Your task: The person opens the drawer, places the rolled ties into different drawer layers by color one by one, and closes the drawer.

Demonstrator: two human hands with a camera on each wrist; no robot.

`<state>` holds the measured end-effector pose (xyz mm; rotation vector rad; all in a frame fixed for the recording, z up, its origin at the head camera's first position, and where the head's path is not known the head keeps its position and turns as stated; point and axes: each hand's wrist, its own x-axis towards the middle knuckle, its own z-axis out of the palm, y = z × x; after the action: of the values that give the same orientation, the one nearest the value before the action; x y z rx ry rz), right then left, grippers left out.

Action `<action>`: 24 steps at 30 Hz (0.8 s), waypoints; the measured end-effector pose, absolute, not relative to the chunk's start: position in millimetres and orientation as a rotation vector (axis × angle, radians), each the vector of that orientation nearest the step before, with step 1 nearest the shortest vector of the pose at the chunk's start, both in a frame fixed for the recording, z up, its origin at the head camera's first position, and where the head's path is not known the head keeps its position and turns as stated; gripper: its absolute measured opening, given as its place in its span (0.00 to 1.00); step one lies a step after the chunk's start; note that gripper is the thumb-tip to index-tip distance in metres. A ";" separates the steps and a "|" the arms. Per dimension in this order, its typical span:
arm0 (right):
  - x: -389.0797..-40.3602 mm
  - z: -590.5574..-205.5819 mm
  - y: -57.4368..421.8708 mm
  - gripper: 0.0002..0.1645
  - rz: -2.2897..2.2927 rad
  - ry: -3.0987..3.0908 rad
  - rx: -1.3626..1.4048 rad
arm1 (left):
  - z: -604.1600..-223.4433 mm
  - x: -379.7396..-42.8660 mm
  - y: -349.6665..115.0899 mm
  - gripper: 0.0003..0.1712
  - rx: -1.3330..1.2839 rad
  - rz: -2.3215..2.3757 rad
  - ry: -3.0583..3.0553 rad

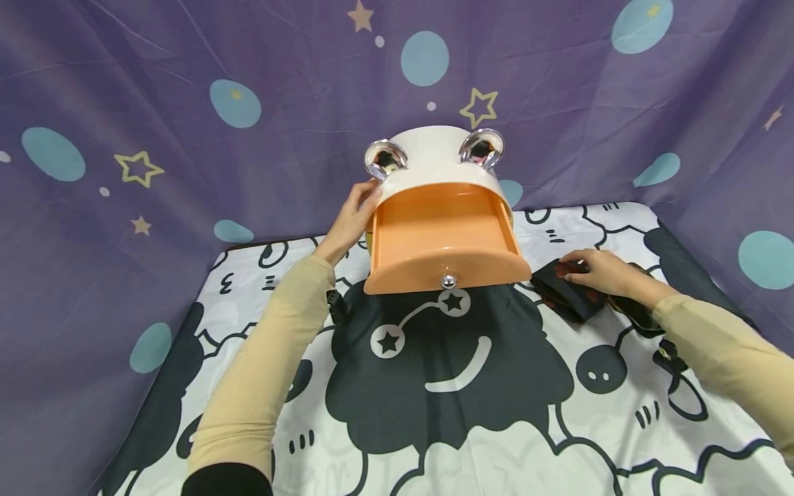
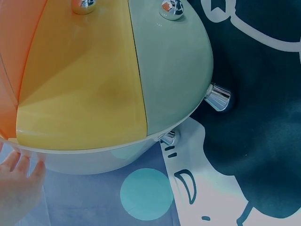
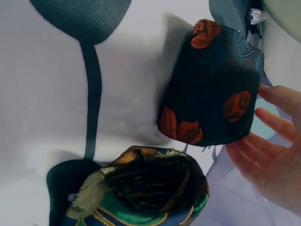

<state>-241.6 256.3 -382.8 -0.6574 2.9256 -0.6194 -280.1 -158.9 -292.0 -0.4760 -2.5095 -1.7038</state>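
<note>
A white frog-shaped drawer chest (image 1: 431, 151) with two shiny round eyes stands at the back middle. Its orange top drawer (image 1: 443, 267) is pulled out, with the orange inside showing. Below it, the left wrist view shows a yellow drawer (image 2: 84, 84) and a green drawer (image 2: 174, 70). My left hand (image 1: 353, 219) rests on the chest's side just below one eye, fingers against the white shell. Right of the chest, my right hand (image 1: 600, 271) pinches the edge of a folded dark cloth (image 3: 207, 94) with orange-red flowers. Beside it lies a rolled patterned cloth (image 3: 188, 200) in green, blue and gold.
Under everything spreads a white sheet (image 1: 496, 455) printed with dark cartoon shapes. A purple curtain (image 1: 310, 62) with stars and blue dots hangs close behind the chest and on both sides. Silver knobs (image 2: 171, 9) and feet (image 2: 218, 97) stick out from the chest.
</note>
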 end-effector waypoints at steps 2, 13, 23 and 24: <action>-242.1 -382.9 255.8 0.22 -0.600 2.913 -0.640 | -291.7 -280.2 -159.1 0.23 -0.470 -1.695 -2.522; -244.4 -389.2 259.7 0.21 -0.623 2.853 -0.651 | -290.5 -280.4 -158.1 0.23 -0.464 -1.709 -2.512; -246.8 -395.9 259.6 0.18 -0.738 2.812 -0.777 | -270.8 -257.8 -150.4 0.22 -0.438 -1.689 -2.557; -247.1 -396.4 259.4 0.18 -0.750 2.806 -0.784 | -270.1 -256.9 -150.2 0.22 -0.436 -1.687 -2.561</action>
<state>-247.1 259.4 -396.4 -0.7841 2.8055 -0.7504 -256.9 -150.2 -270.1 -0.4358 -2.5613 -1.6869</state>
